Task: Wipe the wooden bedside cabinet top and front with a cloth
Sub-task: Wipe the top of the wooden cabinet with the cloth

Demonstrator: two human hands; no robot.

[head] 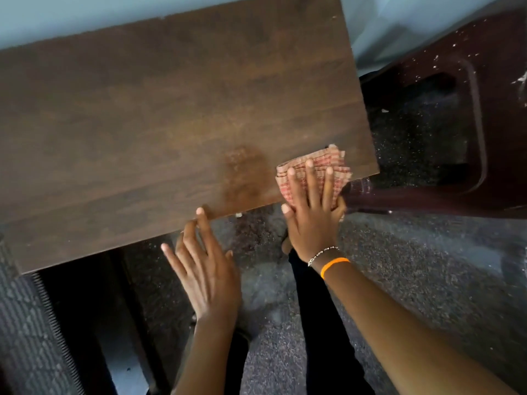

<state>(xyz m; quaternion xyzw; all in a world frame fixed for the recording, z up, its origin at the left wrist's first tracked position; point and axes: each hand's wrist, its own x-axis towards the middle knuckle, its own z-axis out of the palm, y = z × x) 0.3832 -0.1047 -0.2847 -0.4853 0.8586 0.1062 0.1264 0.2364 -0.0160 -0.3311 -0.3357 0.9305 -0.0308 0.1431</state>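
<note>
The right hand presses flat, fingers spread, on the cloth at the cabinet corner. The left hand is open, empty. Push firmly, reach every edge.

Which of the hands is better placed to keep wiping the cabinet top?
Right hand: it presses flat on the cloth near the cabinet top's front right corner. The left hand is open, only touching the front edge.

The cabinet top is a dark brown wood-grain slab, seen from above, with a paler worn patch near its front edge. The cloth, folded, checked red and cream, lies flat at the top's front right corner
</note>
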